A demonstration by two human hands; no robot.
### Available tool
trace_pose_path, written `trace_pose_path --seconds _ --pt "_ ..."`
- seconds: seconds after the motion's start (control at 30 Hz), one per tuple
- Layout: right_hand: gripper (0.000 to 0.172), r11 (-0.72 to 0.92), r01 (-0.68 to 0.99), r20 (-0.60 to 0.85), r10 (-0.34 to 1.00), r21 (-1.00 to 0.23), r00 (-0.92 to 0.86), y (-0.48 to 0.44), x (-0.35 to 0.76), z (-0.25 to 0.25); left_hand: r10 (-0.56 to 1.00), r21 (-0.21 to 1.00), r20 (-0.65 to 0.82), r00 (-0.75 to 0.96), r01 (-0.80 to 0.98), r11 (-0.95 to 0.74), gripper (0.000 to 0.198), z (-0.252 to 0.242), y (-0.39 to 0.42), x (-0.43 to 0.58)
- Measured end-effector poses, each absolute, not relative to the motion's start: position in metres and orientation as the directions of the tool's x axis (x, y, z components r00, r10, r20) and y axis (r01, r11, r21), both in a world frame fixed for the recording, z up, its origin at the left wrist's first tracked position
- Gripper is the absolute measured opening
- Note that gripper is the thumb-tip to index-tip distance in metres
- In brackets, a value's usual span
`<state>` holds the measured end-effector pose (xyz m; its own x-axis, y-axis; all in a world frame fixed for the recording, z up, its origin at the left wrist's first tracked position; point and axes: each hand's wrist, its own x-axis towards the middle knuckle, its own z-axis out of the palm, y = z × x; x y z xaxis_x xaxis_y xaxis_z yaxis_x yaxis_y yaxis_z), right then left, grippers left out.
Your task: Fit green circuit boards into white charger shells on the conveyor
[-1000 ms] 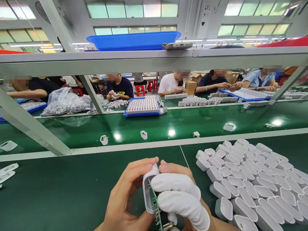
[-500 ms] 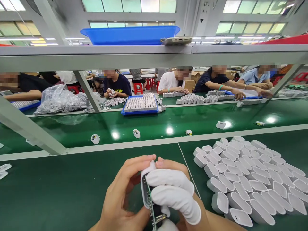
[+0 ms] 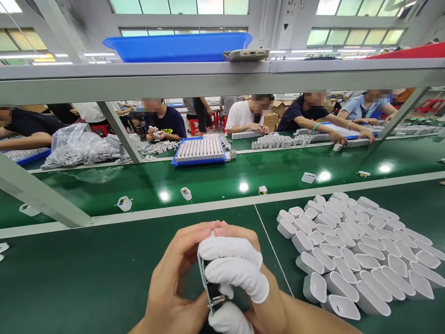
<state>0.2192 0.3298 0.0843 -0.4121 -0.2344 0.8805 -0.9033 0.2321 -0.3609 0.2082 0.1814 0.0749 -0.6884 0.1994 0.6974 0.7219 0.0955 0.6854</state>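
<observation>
In front of me, my left hand curls round a white plastic casing, with only the casing's thin rim showing. My right hand, with white covers on some fingers, pinches a green circuit board with black parts and metal pins. The board is seen edge-on at the casing's open side; how deep it sits inside is hidden by the fingers. Both hands' fingertips meet at the top of the casing. To the right of my hands many empty white casings stand close together, mostly open end up.
Beyond the pale strip, a green belt carries spaced-out casings and boards. A metal frame crosses above, holding a blue tray and a phone. Co-workers sit opposite, near a filled blue tray and a plastic bag.
My right hand and the board have moved left, closer to my left hand, and less of the casing shows. Pieces on the belt have shifted left. The view has turned slightly.
</observation>
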Motion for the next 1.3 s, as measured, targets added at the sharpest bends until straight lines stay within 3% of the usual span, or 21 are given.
trace_pose_path --seconds 0.13,0.23,0.3,0.43,0.53,0.77,0.93,1.07,1.2,1.3 --pt "0.046 0.198 -0.805 0.77 -0.235 -0.559 -0.593 0.33 0.223 0.081 0.192 0.696 0.681 -0.707 0.706 0.132 0.047 0.071 0.181 0.198" --pt "0.059 0.04 -0.65 0.64 -0.14 -0.758 -0.755 0.327 0.224 0.072 0.171 0.65 0.721 -0.672 0.74 0.17 0.05 0.064 0.181 0.192" --pt "0.063 -0.089 -0.535 0.542 -0.112 -0.84 -0.833 0.325 0.222 0.067 0.172 0.568 0.778 -0.605 0.793 0.219 0.053 0.059 0.18 0.189" --pt "0.059 -0.222 -0.335 0.381 -0.212 -0.916 -0.9 0.327 0.217 0.067 0.212 0.327 0.889 -0.405 0.888 0.325 0.055 0.06 0.178 0.185" --pt "0.052 -0.19 -0.357 0.392 -0.198 -0.914 -0.898 0.328 0.216 0.077 0.235 0.2 0.922 -0.306 0.899 0.389 0.051 0.063 0.178 0.185" --pt "0.037 -0.095 -0.436 0.445 -0.117 -0.895 -0.888 0.322 0.215 0.079 0.231 0.069 0.952 -0.199 0.878 0.474 0.046 0.063 0.181 0.188" --pt "0.062 0.1 -0.67 0.664 -0.097 -0.735 -0.742 0.329 0.218 0.065 0.083 0.227 0.954 -0.289 0.874 0.431 0.056 0.064 0.182 0.189" --pt "0.06 0.274 -0.772 0.773 -0.129 -0.574 -0.621 0.328 0.221 0.063 -0.037 0.424 0.891 -0.452 0.802 0.421 0.048 0.058 0.184 0.19" --pt "0.062 0.231 -0.802 0.797 -0.139 -0.551 -0.588 0.32 0.219 0.063 -0.012 0.392 0.906 -0.422 0.83 0.396 0.052 0.049 0.185 0.189" --pt "0.055 0.182 -0.82 0.81 -0.146 -0.542 -0.568 0.318 0.214 0.06 0.017 0.363 0.916 -0.401 0.844 0.394 0.054 0.047 0.185 0.191"
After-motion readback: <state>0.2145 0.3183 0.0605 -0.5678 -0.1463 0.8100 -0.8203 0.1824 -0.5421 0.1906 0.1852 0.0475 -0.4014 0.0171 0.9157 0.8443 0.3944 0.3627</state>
